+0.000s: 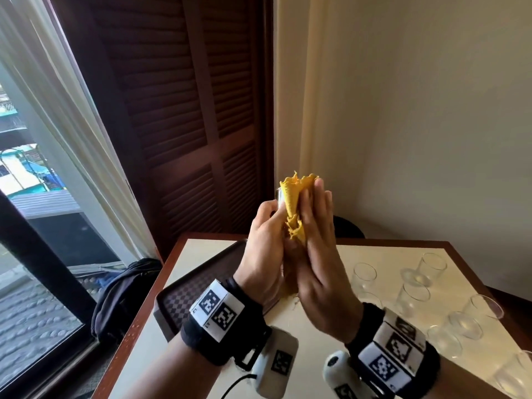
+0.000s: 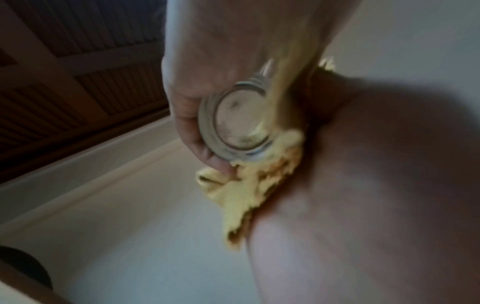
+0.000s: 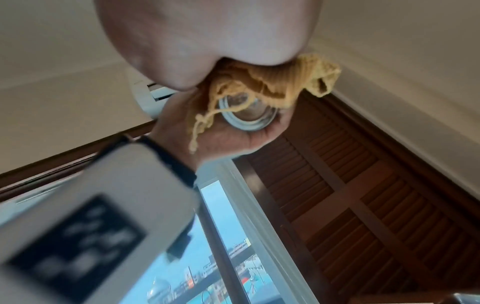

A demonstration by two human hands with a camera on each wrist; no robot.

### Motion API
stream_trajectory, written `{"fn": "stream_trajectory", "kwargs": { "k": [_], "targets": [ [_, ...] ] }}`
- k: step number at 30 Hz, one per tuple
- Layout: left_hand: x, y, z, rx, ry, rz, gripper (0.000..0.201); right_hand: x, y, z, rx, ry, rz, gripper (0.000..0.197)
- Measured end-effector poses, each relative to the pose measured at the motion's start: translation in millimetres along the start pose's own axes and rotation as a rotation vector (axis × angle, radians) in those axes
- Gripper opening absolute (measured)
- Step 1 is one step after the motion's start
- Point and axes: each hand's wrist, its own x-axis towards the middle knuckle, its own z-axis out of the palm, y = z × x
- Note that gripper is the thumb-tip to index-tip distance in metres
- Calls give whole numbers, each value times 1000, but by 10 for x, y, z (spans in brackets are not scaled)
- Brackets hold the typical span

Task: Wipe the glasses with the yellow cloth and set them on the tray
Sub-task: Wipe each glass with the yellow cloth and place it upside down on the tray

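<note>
Left hand (image 1: 263, 249) grips a glass (image 2: 237, 121); flat-fingered right hand (image 1: 316, 254) presses yellow cloth (image 1: 298, 203) against it.

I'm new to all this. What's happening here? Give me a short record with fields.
activity: wiping a glass with a yellow cloth, held up above the table
left hand: grips the glass
right hand: fingers straight, presses the cloth against the glass
tray: on the table, left side; no glasses visible on it
other glasses: standing on the table, right side
</note>
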Motion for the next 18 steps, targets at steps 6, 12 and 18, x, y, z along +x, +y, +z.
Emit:
{"fn": "stream_trajectory", "kwargs": {
  "k": [6,12,18],
  "targets": [
    [-41,16,38,-19,-41,3,73,395,10,-142,424,29,196,72],
    [66,75,-112,-58,-112,-24,44,157,-15,-40,110,-104,82,67],
    [62,-25,-121,-135,-102,-52,56,294,-1,-35,175,-25,101,63]
  ]
}}
